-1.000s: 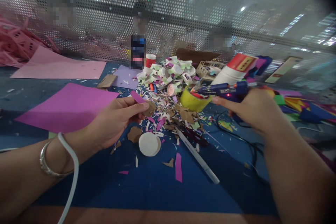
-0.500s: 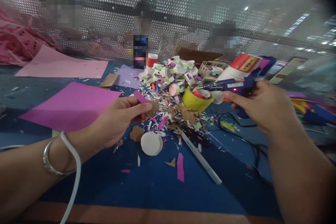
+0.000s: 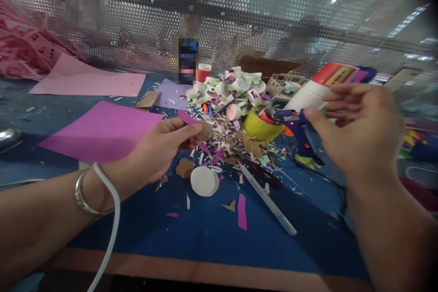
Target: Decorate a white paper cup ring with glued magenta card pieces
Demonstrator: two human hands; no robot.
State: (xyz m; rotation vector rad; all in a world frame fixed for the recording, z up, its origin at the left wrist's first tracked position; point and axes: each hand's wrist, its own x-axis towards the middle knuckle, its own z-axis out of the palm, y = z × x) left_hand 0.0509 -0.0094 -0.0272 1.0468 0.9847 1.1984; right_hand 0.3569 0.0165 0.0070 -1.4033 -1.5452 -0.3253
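Note:
My left hand (image 3: 171, 139) pinches a purple paper strip (image 3: 187, 117) and a small brown cardboard piece (image 3: 205, 131) between thumb and fingers. A blue glue gun (image 3: 297, 127) with a lit red light leans with its nose in a yellow tape roll (image 3: 263, 128). Right beside the gun is my right hand (image 3: 352, 123), its fingers spread and the thumb close to the gun's rear. Below my left hand, a white paper disc (image 3: 204, 181) lies on the blue table next to a brown cardboard piece (image 3: 185, 168).
Paper scraps surround a heap of small white paper pieces (image 3: 236, 89). A pale stick-like tool (image 3: 268, 200) and dark-handled scissors (image 3: 263, 174) lie centre right. Purple paper (image 3: 99, 132) and pink paper (image 3: 92, 80) lie left. A perforated screen (image 3: 143, 23) stands behind, people beyond it.
My right hand has let go of the glue gun, which now rests in the yellow tape roll, and has opened. My left hand keeps its hold on the strip and cardboard.

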